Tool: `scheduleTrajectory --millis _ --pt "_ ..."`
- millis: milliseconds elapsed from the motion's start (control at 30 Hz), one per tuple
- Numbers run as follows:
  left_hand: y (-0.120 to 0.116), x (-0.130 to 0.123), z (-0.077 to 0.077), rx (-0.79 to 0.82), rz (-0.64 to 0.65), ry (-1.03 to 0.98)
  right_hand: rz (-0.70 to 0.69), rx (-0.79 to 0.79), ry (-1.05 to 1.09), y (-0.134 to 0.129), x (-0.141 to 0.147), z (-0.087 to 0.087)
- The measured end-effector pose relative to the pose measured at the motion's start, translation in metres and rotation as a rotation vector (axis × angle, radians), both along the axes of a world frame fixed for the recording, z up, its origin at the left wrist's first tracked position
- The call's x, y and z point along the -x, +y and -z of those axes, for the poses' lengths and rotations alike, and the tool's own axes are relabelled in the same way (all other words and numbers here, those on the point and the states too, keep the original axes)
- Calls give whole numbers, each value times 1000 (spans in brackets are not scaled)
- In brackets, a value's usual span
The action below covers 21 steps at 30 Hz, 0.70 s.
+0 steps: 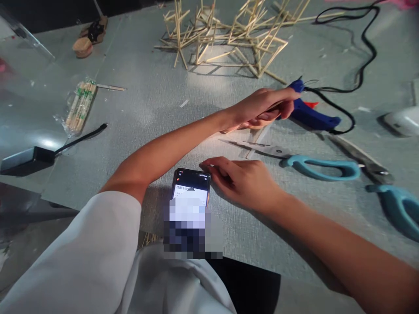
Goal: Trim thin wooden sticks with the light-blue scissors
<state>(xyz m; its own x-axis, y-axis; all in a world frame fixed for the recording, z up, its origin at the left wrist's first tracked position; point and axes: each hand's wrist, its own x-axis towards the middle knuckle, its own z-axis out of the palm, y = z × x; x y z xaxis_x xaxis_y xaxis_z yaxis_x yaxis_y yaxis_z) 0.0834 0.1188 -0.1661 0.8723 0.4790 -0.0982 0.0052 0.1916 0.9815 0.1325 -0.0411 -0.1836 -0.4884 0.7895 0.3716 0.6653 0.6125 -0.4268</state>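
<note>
My left hand (263, 107) reaches across to the right, its fingers closed around the front part of a blue glue gun (312, 115) with a red trigger. Pale wooden pieces (258, 124) show just under that hand, partly hidden by it. Nearer to me, my right hand (240, 176) rests on the table with fingers curled in, and I see nothing in it. Its fingertips lie beside the upper right edge of a lit phone (191, 185), whose lower part is blurred out. Between the two hands point the blades of blue-handled scissors (322, 168).
A framework of thin wooden sticks (225, 61) stands at the back. The glue gun's black cord (368, 43) loops along the right. A second blue-handled cutting tool (394, 205) lies at right. To the left are a bag of sticks (80, 107) and a black box (29, 160).
</note>
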Motion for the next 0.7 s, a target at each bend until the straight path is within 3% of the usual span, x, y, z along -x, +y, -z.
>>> scheduleTrajectory --millis 200,533,700 --pt "2 -1 5 -28 14 -42 3 1 -8 -1 1 -2" --pt "1 -1 -1 19 -5 20 14 -6 -28 0 1 0" --pt "3 2 -4 40 73 3 27 19 -50 1 1 0"
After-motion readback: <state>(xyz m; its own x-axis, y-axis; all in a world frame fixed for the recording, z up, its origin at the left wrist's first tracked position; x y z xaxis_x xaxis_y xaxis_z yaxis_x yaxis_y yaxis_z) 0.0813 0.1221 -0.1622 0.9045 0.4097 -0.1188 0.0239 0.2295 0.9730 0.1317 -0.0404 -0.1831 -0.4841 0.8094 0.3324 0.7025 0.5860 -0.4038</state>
